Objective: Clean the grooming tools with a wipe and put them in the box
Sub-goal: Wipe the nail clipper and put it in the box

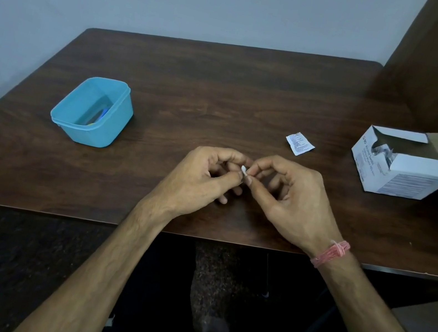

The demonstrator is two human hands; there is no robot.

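Seen at centre frame, just above the near edge of the dark brown wooden table [226, 85]: left hand [203, 180] and right hand [291, 196] drawn close together, thumbs and forefingers of both pinched on a small folded white wipe [243, 169]. Both grips clamped on that wipe; remaining fingers curled loosely beneath. Cannot tell whether a grooming tool sits hidden inside the fold, since no tool shows between the fingertips.

At left of the frame, well apart from the hands: open light-blue plastic box with rounded corners [88, 129], holding a few slim blue and yellow items [100, 115], probably grooming tools already cleaned and stowed, though too small to name.

Right of centre, above the right hand: torn white paper sachet with fine print [299, 143], lying flat and apparently emptied. Far right: opened white cardboard carton of swabs [404, 172], flap raised, more sachets visible inside.

Judged from this layout: well advanced, perhaps near the end. No loose tool left anywhere on the tabletop. Remaining, at most: finishing the wiping of whatever may lie in the fold, dropping it into the blue box, and disposing of wipe and sachet.

On the right wrist, a band of pink-red thread [331, 253].
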